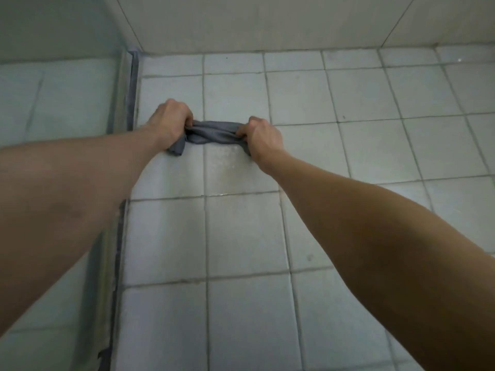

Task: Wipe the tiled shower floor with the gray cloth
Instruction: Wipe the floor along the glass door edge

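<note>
Fingers [187,121] of both hands curl tight round the gray cloth [211,135], left hand [168,119] on one end, right hand [263,135] on the other. Cloth's bunched into a band btwn them, low over the tiled shower floor [241,236], near the left threshold strip [132,89]. Wet patch [227,159] just below it.

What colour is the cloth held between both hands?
Plain gray cloth, seen clearly in the head view.
</note>
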{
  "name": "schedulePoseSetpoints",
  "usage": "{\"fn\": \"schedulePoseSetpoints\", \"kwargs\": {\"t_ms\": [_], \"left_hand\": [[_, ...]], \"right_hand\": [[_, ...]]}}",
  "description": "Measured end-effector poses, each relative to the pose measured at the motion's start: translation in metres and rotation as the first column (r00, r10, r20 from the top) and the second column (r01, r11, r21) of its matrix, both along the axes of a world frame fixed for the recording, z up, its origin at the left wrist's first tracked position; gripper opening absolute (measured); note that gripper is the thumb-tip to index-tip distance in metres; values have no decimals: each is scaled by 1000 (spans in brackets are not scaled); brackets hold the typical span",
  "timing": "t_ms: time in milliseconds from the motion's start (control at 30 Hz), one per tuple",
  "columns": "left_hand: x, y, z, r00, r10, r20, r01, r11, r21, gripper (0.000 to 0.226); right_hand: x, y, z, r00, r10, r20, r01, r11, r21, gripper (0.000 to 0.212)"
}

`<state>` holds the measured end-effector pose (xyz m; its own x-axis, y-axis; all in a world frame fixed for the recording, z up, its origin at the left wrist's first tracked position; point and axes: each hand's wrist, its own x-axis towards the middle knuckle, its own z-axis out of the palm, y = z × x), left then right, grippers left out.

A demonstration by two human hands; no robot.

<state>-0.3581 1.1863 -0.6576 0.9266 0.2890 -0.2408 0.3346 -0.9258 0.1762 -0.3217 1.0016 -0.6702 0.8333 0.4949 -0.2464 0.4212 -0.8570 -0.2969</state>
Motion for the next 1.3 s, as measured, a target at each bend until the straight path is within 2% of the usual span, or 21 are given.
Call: {"fn": "schedulePoseSetpoints", "kwargs": {"t_ms": [233, 367, 467, 633, 733, 800, 967, 1133, 1300], "left_hand": [[67, 27, 0, 997, -69, 37, 65, 994, 92, 32], [88, 34, -5, 995, -73, 62, 63, 987, 150, 30], [95, 35, -9, 995, -70, 73, 60, 989, 137, 27], [78, 26, -2, 995, -99, 4, 98, 990, 106, 25], [60, 6, 3, 990, -126, -67, 131, 989, 72, 26], [44, -9, 3, 988, -111, -104, 115, 993, 26, 27], [-13, -59, -6, 982, -94, -166, 104, 993, 53, 25], [-67, -131, 3, 902, -181, -391, 225, 972, 70, 15], [-100, -212, 5, 869, -252, -426, 316, 945, 87, 30]], "right_hand": [[71, 37, -4, 995, 68, 78, -59, 992, -116, 38], [89, 48, -4, 998, 54, 20, -51, 988, -143, 42], [93, 47, 2, 1000, 4, -20, -7, 990, -138, 41], [56, 46, -2, 998, 61, 25, -55, 983, -173, 37], [40, 27, -7, 999, 34, 34, -26, 978, -208, 38], [26, 13, -3, 1000, 20, 10, -17, 974, -224, 39], [-23, -38, 4, 996, 4, -91, -24, 974, -224, 39], [-85, -101, 11, 994, -9, -107, -13, 979, -205, 37], [-127, -160, 16, 969, -102, -227, 66, 985, -158, 38]]}}
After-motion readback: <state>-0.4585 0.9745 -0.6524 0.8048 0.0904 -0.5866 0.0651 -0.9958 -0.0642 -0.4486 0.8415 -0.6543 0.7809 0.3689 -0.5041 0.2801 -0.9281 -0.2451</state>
